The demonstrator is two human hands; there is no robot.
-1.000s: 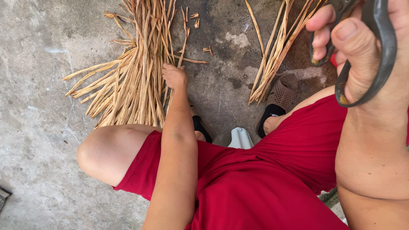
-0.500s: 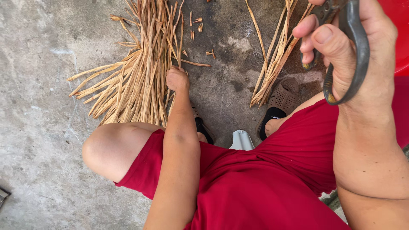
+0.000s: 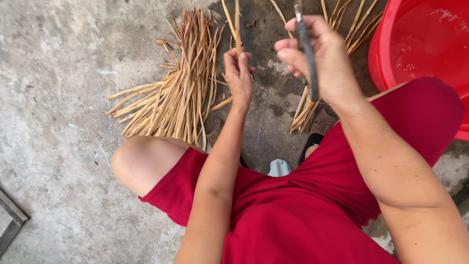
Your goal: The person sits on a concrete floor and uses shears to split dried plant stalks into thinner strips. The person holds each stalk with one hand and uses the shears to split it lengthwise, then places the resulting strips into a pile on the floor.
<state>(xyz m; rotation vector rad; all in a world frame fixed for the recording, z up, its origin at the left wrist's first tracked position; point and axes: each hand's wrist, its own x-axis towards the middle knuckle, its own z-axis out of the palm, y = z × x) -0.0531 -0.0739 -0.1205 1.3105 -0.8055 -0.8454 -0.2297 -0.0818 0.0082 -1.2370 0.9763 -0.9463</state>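
Two hands, two straw piles, one tub, bare concrete.
Left hand (image 3: 239,73) pinches one straw (image 3: 237,24) upright between the piles; right hand (image 3: 320,58) curled tight around dark shears (image 3: 305,46). Big pile (image 3: 171,93) left, small pile (image 3: 337,54) right; red tub (image 3: 420,44) top right, concrete floor (image 3: 53,122).

dry straw strip (image 3: 236,24) — upright, pinched | dark scissors (image 3: 306,46) — gripped, just beside
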